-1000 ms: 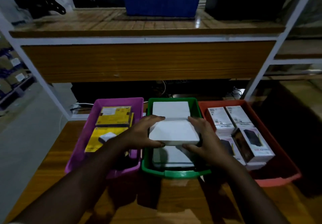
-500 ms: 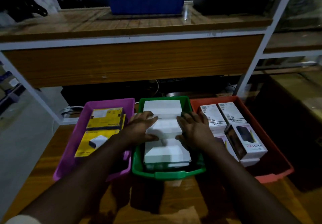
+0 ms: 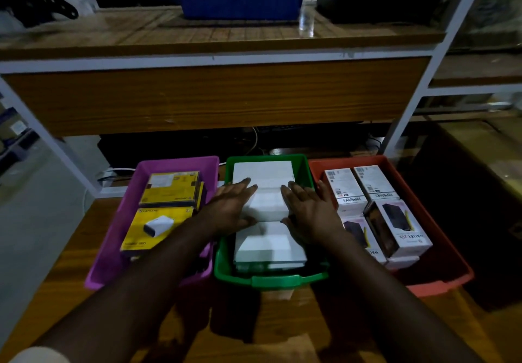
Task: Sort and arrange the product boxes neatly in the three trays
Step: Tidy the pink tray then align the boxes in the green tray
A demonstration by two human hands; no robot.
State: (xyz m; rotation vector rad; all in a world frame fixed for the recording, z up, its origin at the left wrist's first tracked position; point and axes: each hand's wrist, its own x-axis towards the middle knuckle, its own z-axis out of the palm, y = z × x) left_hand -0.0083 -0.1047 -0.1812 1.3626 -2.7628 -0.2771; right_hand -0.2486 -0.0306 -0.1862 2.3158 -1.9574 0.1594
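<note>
White unmarked box (image 3: 268, 204) under flat, open-fingered left hand (image 3: 228, 210) and right hand (image 3: 308, 210); "HALLEY 20K" box (image 3: 401, 229) nearby.

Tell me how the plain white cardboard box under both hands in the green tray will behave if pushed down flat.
The plain white cardboard box looks stiff and flat-sided, so it should probably slide, not roll. It rests on other white boxes in the green tray, so it may skid across them. The left hand and right hand lie open on it, likely steadying it.
</note>
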